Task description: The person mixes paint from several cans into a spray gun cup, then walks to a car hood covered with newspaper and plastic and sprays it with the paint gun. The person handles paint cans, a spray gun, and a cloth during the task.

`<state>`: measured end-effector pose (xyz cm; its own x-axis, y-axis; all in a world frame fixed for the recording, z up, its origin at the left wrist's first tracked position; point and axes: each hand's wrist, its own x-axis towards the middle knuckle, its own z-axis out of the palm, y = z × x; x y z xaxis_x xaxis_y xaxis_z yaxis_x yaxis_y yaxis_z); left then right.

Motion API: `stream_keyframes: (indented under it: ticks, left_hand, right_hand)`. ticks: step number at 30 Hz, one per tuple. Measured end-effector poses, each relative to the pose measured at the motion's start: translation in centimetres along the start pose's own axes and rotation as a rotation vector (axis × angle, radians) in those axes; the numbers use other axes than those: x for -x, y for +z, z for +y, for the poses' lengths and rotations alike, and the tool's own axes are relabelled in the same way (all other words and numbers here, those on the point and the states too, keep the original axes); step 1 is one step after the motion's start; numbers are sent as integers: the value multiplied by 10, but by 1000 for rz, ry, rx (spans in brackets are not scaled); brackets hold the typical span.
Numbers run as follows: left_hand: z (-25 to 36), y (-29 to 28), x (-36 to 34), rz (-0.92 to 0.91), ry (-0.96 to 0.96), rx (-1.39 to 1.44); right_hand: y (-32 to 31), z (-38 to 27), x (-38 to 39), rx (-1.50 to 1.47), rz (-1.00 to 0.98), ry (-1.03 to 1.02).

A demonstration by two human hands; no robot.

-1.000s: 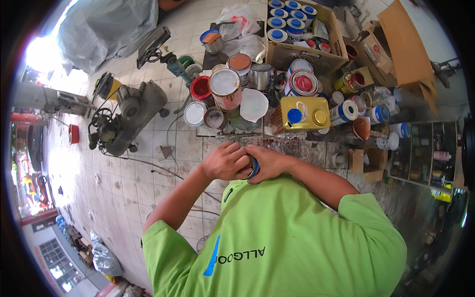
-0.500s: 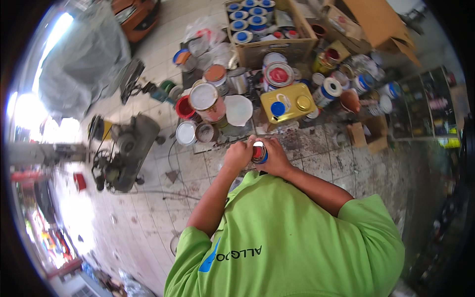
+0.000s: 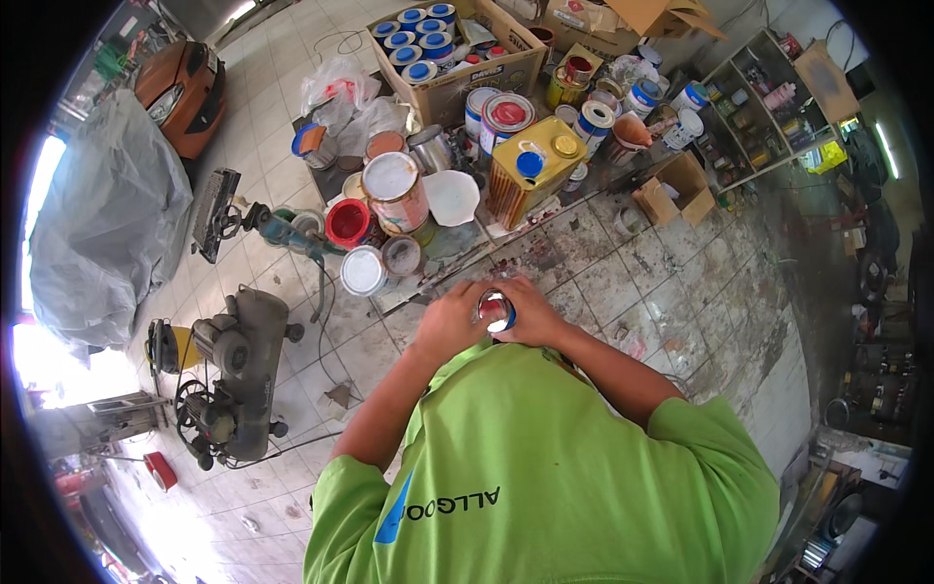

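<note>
Small round tin [image 3: 496,310], shiny lid, blue rim, clasped between left hand [image 3: 449,321] and right hand [image 3: 533,313], fingers wrapped close. Cardboard box [image 3: 465,73] beyond holds blue-lidded cans [image 3: 420,46]; open red can [image 3: 348,222] shows red paint.

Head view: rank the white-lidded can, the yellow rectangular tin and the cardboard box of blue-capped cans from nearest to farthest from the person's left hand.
1. White-lidded can, on the floor just ahead-left of the left hand, which holds a small can together with the right hand.
2. Yellow rectangular tin, farther ahead, to the right.
3. Cardboard box of blue-capped cans, farthest, at the top.
</note>
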<state>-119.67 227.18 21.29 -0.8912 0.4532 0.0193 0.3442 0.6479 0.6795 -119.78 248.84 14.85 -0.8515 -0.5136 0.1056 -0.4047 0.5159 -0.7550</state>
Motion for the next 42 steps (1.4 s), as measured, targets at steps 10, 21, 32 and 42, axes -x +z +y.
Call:
stream_keyframes:
  ticks: [10, 21, 32, 42]
  left_hand:
    - [-46, 7, 19, 80, -668, 409]
    - [-62, -16, 42, 337, -258, 303]
    - [-130, -18, 102, 406, -747, 817]
    - [-83, -31, 108, 584, -634, 1242]
  right_hand:
    - [42, -45, -29, 179, 89, -72]
    - [49, -54, -68, 84, 178, -58]
    - [41, -51, -125, 429, 196, -68]
    - [32, -66, -123, 30, 173, -248]
